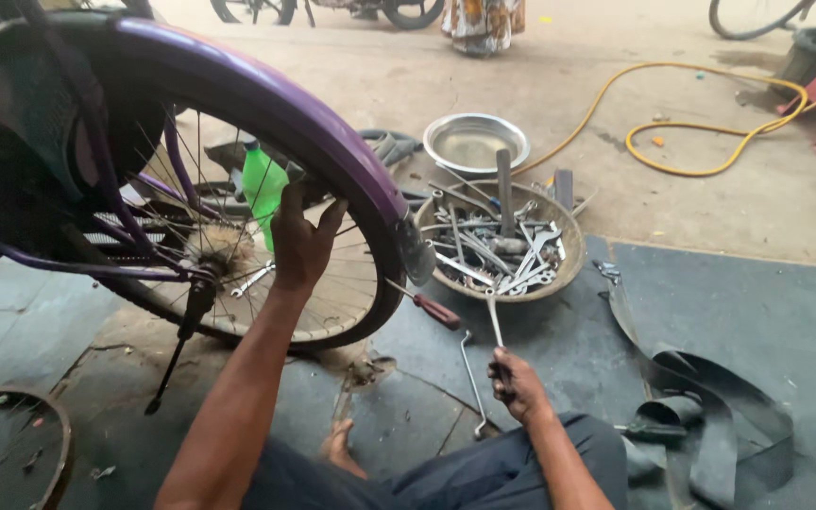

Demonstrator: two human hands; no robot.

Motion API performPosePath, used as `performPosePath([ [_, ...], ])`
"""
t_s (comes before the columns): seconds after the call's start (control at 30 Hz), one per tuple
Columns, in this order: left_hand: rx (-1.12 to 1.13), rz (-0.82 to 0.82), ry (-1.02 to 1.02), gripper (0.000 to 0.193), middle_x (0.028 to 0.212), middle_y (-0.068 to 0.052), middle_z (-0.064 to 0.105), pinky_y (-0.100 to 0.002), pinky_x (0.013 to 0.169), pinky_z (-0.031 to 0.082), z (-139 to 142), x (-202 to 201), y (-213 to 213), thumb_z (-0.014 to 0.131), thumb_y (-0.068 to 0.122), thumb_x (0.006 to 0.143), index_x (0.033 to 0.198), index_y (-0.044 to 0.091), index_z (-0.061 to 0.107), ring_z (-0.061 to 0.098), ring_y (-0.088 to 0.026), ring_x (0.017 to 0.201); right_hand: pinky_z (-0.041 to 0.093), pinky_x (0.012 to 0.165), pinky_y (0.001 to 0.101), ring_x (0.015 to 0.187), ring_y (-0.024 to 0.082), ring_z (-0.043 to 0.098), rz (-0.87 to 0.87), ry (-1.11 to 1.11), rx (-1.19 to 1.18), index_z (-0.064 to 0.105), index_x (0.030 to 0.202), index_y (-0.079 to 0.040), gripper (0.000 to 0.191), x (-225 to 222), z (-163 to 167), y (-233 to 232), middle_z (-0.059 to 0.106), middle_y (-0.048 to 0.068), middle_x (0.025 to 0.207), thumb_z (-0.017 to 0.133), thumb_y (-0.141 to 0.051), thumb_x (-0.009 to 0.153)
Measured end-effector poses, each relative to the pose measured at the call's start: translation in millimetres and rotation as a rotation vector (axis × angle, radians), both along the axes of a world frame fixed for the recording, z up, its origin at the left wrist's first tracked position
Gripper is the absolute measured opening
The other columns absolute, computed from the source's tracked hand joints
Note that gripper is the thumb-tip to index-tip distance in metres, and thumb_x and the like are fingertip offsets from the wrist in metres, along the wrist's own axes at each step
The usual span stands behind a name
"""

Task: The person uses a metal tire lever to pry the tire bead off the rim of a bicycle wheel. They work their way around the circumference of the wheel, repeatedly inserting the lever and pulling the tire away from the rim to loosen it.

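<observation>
Concrete floor (540, 113) of open workshop: left hand (302, 241) clamped on purple fender (266, 99) above wheel (332, 312), right hand (518, 382) closed round spanner (495, 321), long axis pointing away toward tool basin (570, 260) just beyond.

The left hand (302, 241) grips the purple mudguard (266, 99) over the bicycle's rear wheel (332, 302). The right hand (518, 382) holds a spanner (495, 321) whose head reaches the rim of a tool-filled basin (573, 260) on the floor.
</observation>
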State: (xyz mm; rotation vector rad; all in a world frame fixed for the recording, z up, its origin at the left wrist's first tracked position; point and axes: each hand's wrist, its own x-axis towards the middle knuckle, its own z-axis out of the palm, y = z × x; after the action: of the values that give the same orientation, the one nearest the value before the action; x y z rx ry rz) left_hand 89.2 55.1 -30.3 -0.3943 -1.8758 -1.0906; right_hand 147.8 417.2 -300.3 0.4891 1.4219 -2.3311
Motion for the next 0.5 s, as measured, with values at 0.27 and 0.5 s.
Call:
performPosePath([
  [0.27, 0.042, -0.084, -0.236, 0.044, 0.104, -0.01, 0.076, -0.036, 0.089, 0.057, 2.3, -22.1, -1.5, 0.087, 0.023, 0.083, 0.114, 0.001, 0.065, 0.073, -0.022, 0.099, 0.031, 0.036, 0.026, 0.04, 0.01, 0.044, -0.097, 0.027, 0.001, 0.062, 0.087, -0.007, 0.042, 3.5, -10.5, 8.6, 0.058, 0.003, 0.067, 0.059, -0.048, 0.097],
  [0.5, 0.04, -0.15, -0.364, 0.039, 0.1, -0.005, 0.076, -0.035, 0.086, 0.055, 11.3, -28.7, -1.0, 0.082, 0.03, 0.085, 0.115, 0.007, 0.07, 0.072, -0.019, 0.094, 0.033, 0.037, 0.026, 0.041, 0.011, 0.046, -0.169, 0.109, 0.01, 0.064, 0.091, -0.002, 0.044, 17.6, -9.5, 10.3, 0.059, 0.005, 0.069, 0.057, -0.045, 0.099],
])
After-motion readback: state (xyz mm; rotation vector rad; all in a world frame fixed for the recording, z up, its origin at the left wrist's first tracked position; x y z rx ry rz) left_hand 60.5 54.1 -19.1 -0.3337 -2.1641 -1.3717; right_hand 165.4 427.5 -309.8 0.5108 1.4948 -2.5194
